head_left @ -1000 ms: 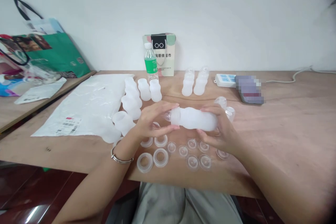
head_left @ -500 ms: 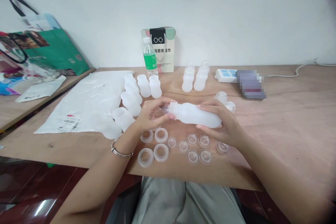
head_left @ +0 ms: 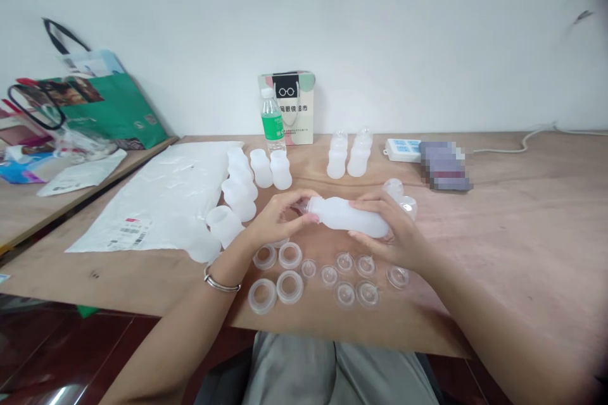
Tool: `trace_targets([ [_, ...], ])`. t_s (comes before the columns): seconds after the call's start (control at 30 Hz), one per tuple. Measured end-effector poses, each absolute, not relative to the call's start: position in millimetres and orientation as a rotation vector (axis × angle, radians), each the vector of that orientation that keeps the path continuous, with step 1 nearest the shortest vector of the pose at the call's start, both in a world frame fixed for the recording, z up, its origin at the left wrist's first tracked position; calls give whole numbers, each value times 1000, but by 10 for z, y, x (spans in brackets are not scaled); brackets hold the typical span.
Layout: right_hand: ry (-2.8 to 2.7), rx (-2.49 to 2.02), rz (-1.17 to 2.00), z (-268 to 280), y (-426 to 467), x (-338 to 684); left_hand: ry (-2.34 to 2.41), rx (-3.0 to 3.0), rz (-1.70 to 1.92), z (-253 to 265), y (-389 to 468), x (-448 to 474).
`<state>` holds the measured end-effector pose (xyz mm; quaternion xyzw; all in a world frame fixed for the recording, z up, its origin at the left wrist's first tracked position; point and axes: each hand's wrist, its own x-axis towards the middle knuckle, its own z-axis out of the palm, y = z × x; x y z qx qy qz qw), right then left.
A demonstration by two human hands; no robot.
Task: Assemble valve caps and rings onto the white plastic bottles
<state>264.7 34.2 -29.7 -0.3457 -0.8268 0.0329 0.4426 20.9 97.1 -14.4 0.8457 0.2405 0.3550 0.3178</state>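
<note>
wall: pale, upper frame | wooden table: mid-frame | second table: left edge | floor: dark red tiles, lower left, white glare near bottom

head camera | head height — facing forward, down | hands near, table below, wall beyond

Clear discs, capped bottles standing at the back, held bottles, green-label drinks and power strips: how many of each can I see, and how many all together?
Clear discs: 7
Capped bottles: 2
Held bottle: 1
Green-label drink: 1
Power strip: 1
Total: 12
</note>
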Motion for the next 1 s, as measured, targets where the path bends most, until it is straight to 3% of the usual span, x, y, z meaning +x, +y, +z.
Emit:
trace_targets([
  [0.47,-1858,-1086,360,-281,328,2597,492,2355,1073,-131,951,176],
  [0.67,-1800,-1099,420,-300,350,2604,671,2207,1092,-200,966,174],
  [1.0,-1577,-1122,766,-350,417,2601,587,2100,1047,-212,980,208],
])
